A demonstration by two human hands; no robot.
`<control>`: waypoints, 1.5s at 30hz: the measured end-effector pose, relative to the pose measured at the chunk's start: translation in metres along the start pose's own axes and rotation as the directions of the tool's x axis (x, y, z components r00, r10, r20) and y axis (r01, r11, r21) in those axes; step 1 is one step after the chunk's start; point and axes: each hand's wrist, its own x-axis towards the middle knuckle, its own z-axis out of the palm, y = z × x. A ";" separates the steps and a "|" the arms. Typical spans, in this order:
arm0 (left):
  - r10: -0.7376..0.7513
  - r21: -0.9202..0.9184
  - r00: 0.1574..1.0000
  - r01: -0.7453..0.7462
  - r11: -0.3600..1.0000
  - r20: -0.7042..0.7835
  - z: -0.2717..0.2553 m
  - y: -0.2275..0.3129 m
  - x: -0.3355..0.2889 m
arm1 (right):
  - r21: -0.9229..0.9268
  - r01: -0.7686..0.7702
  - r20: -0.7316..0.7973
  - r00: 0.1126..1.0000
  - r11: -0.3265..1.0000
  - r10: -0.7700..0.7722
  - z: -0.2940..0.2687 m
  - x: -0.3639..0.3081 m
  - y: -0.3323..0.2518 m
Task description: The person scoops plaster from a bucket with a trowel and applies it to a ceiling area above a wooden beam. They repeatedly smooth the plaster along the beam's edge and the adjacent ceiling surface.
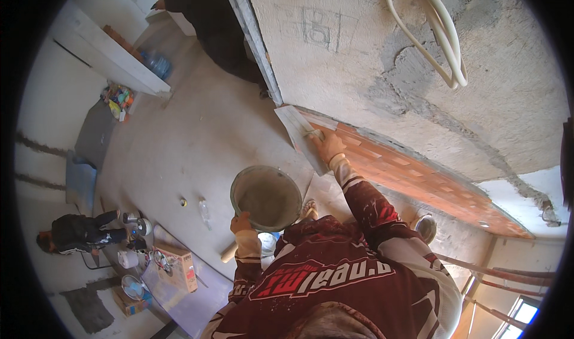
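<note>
Head view showed my left hand [241, 223] nearest, its grip closed on the rim of a round bucket [266, 197] of grey mortar held at chest height. Farther out, my right hand [328, 146] had its grip wrapped tight around the handle of a flat trowel [302, 136] pressed against the wall. By my judgement the job was early: a long band of red brick [418, 180] lay bare, with rough grey render [371, 64] above it.

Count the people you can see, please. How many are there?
3. One wears the camera, holding a bucket in the left hand and a trowel in the right hand. One crouches on the floor at far left. One in dark clothes stands at top. Others may be hidden.
</note>
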 end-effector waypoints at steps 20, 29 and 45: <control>0.365 0.707 0.761 -0.641 0.298 0.536 -0.020 -0.010 0.069 | 0.018 -0.179 -0.182 0.967 0.984 0.179 -0.014 -0.042 0.022; 0.005 0.326 0.992 -0.046 0.944 0.127 0.003 0.015 0.053 | 0.107 -0.141 -0.292 0.942 0.984 0.167 -0.028 -0.056 0.044; 0.003 0.385 0.982 -0.077 0.920 0.188 0.039 0.015 0.043 | 0.028 -0.082 -0.120 0.989 0.996 0.085 -0.074 -0.088 0.036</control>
